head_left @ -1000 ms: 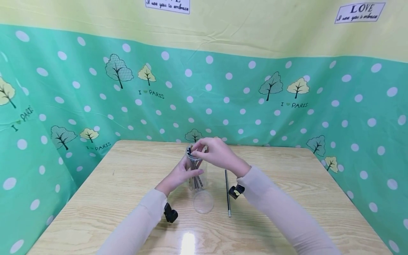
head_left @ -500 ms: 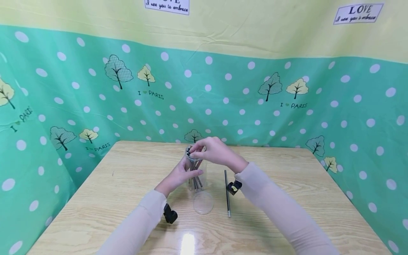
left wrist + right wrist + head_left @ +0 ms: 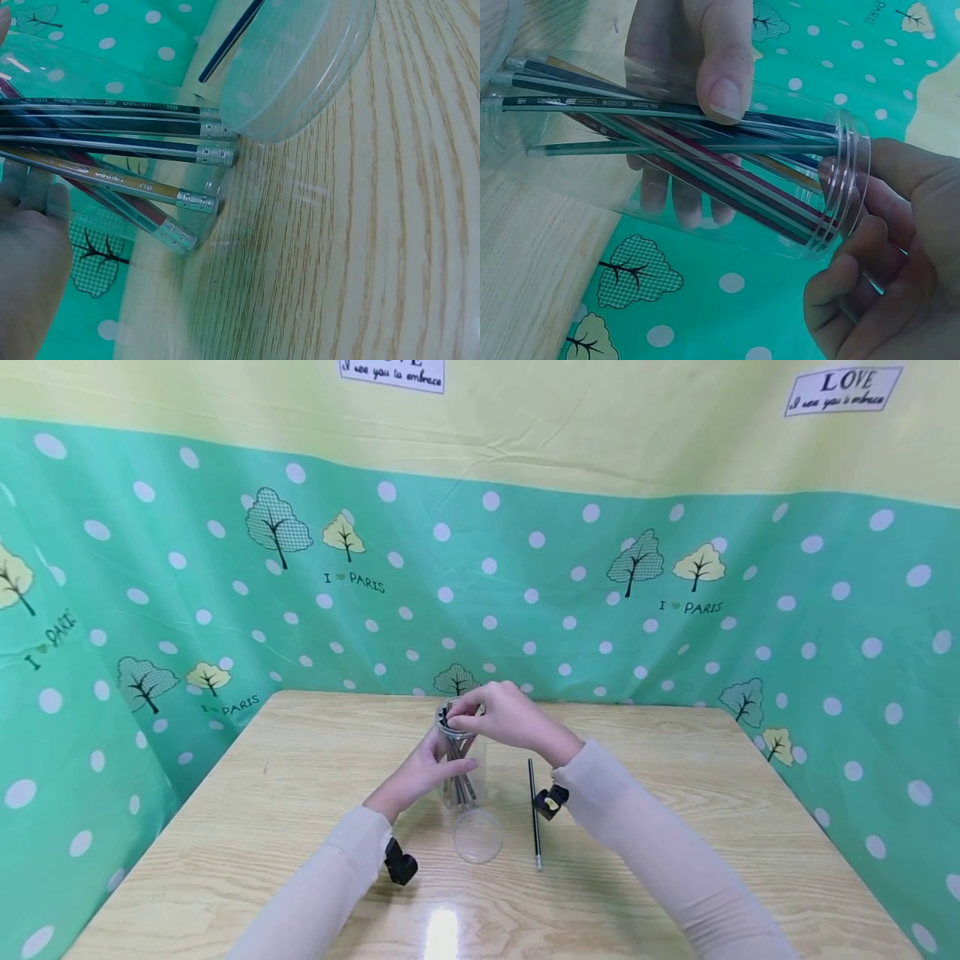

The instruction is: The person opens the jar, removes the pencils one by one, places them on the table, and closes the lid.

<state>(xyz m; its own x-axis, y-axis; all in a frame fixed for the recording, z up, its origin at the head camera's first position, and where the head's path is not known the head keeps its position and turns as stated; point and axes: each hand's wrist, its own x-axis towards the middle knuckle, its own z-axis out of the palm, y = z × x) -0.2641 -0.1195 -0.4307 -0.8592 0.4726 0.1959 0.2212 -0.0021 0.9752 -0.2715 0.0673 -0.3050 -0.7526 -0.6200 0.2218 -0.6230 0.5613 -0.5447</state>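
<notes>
In the head view the right hand (image 3: 510,718) covers part of the mouth of the clear cylindrical plastic jar (image 3: 478,781) — whether its fingertips touch the slim dark, yellow and red pencils (image 3: 112,180) is hard to say. Most of the left hand (image 3: 420,772)'s fingers hide behind the jar. The left wrist view cuts off the jar's mouth, and its top edge crops the round clear plastic lid (image 3: 300,67) and the lone slim dark pencil (image 3: 232,39). The pencils' lettering is too small to read from the head.
</notes>
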